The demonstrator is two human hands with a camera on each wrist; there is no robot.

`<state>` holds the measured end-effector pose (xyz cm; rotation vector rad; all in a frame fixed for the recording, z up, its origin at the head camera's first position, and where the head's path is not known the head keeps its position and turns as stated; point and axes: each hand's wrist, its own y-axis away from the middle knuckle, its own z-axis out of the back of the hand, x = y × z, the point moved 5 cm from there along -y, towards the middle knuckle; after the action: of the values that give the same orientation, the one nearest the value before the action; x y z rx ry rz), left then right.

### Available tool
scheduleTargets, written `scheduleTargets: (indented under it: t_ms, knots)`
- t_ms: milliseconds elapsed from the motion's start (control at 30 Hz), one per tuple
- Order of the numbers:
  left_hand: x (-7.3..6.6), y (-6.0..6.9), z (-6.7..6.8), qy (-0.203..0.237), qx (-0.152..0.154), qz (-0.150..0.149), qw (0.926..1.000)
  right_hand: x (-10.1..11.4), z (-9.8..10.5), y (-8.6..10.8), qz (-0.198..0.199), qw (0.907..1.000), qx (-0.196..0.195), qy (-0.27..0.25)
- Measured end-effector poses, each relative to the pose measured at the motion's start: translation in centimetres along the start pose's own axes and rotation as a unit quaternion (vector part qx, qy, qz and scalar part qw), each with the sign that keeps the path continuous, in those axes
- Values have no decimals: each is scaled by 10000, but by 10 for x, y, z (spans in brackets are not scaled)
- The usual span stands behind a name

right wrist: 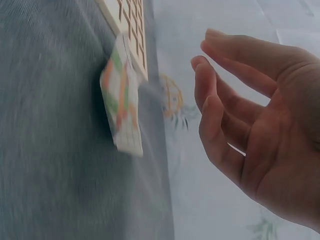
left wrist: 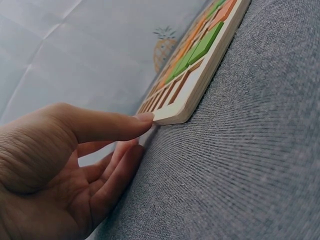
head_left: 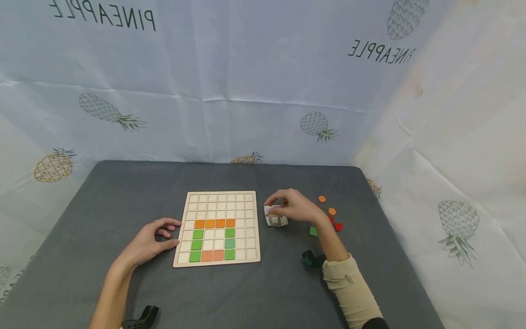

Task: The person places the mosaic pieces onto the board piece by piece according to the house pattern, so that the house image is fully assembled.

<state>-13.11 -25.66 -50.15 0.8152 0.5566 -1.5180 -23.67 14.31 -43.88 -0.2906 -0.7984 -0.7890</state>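
A pale wooden grid board (head_left: 240, 243) lies on the table. Its cells hold a row of several orange tiles (head_left: 209, 224), columns of green tiles (head_left: 196, 245) with one teal tile (head_left: 229, 243), and two salmon tiles (head_left: 212, 256) at the bottom. My left hand (head_left: 145, 244) touches the board's left edge; in the left wrist view the thumb (left wrist: 117, 125) rests against a corner, other fingers loosely bent. Over a creased printed paper (head_left: 276, 221) right of the board hovers my right hand (head_left: 300, 208). Its bent fingers (right wrist: 207, 120) hold nothing and stand apart from the paper (right wrist: 120, 100).
Beyond the right hand lie two orange discs (head_left: 322, 199), red pieces (head_left: 338, 226) and a green piece (head_left: 313, 231), partly hidden by the forearm. Black wrist devices sit at the right wrist (head_left: 314, 259) and left forearm (head_left: 144, 317). A pineapple-print cloth (head_left: 246, 128) hangs behind the grey table (head_left: 135, 183).
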Motion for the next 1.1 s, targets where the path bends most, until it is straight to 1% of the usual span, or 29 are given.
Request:
scheduleTargets:
  t_ms: [100,267,333,467,667,833,900,1000,1100]
  knots:
    - [0,0,0,5,9,2,10000,-8,9,11,-66,9999,-123,-22]
    - [0,0,0,32,14,-4,10000,-21,26,31,-110,9991,-390,92]
    - [0,0,0,33,8,-10,10000,-27,33,40,-248,9985,-477,116]
    - [0,-1,1,19,-3,-32,10000,-43,45,57,-604,9962,-628,-10]
    - [0,-1,1,-6,17,-78,10000,-69,60,77,-1039,9901,-935,-157]
    - [0,0,1,8,52,-12,10000,-92,66,86,-1221,9872,-1019,-133]
    - [0,1,1,34,43,35,10000,-99,67,88,-1196,9876,-1016,-64]
    - [0,1,0,8,41,-16,10000,-109,67,89,-1173,9884,-963,-17]
    - [1,0,0,4,17,-4,10000,-117,66,89,-1202,9889,-875,-45]
